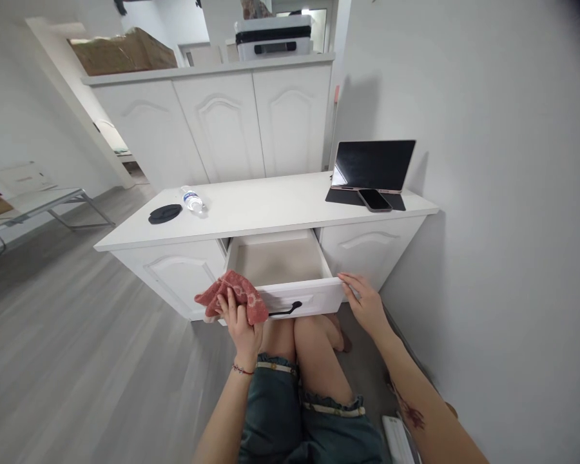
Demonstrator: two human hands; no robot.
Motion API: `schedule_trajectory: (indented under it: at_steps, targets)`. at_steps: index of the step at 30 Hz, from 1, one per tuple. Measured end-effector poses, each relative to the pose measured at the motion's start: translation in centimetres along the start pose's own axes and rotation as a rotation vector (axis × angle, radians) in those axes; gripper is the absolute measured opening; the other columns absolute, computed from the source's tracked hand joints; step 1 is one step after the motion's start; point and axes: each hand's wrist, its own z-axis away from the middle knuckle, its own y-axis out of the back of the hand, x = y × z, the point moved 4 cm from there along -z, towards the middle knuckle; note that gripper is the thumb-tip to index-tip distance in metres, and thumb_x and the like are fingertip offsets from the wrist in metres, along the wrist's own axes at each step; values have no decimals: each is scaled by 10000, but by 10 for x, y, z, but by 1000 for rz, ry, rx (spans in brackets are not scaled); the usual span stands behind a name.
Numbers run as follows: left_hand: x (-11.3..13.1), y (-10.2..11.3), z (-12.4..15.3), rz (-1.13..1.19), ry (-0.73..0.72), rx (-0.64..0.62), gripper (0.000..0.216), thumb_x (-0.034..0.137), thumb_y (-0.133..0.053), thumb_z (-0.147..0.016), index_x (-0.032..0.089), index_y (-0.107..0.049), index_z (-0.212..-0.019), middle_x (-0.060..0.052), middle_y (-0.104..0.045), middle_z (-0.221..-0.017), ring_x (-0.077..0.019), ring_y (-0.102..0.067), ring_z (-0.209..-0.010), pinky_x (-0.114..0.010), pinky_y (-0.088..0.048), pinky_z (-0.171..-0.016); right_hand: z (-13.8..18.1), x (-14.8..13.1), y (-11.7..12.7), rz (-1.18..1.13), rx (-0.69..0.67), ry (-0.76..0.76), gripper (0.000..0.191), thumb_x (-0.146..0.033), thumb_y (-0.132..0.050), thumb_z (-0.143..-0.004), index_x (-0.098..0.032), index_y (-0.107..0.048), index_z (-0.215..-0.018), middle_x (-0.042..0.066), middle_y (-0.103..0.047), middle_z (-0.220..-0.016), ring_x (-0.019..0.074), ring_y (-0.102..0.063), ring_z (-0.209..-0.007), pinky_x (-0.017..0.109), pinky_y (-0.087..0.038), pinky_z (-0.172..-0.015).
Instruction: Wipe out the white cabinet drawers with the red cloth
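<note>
Left hand (241, 330): fingers slightly spread over red patterned cloth (241, 290), at left end of white drawer (321, 298) front; pinch beneath, cannot tell. Right hand (367, 309): fingers and thumb parted, touching drawer's right front corner. Black handle (286, 310) between. White worktop (261, 200): clear bottle (192, 200), black item (165, 214) near left edge; phone (374, 201), dark-screened tablet (374, 165) near right edge.

- No words, brands or numbers can be read.
- Bottle (193, 202): a blue label (its print too small to make out).
- White strip (398, 441) at lower right: tiny dark marks near one end, unreadable.
</note>
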Motion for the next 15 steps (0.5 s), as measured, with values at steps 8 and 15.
schedule_trajectory:
  at_steps: [8,15]
  targets:
    - [13,-27,26,-77,-238,-244,166,179,-506,-804,168,-624,-919,-144,-327,-1473,-321,-38,-1406,-613,-110,-1089,-2,3,-3,-29,21,-26,334,-352,-376,-937,-233,-636,-1109,79,-628,-1101,218,-573,-1035,399,-457,-915]
    - [60,-47,13,-79,-149,-343,182,197,-499,-811,165,-619,-945,-147,-327,-1473,-346,-49,-1404,-641,-140,-1069,-5,3,1,-68,-17,-54,318,-376,-406,-926,-241,-653,-1074,69,-640,-1083,208,-581,-1022,382,-450,-921]
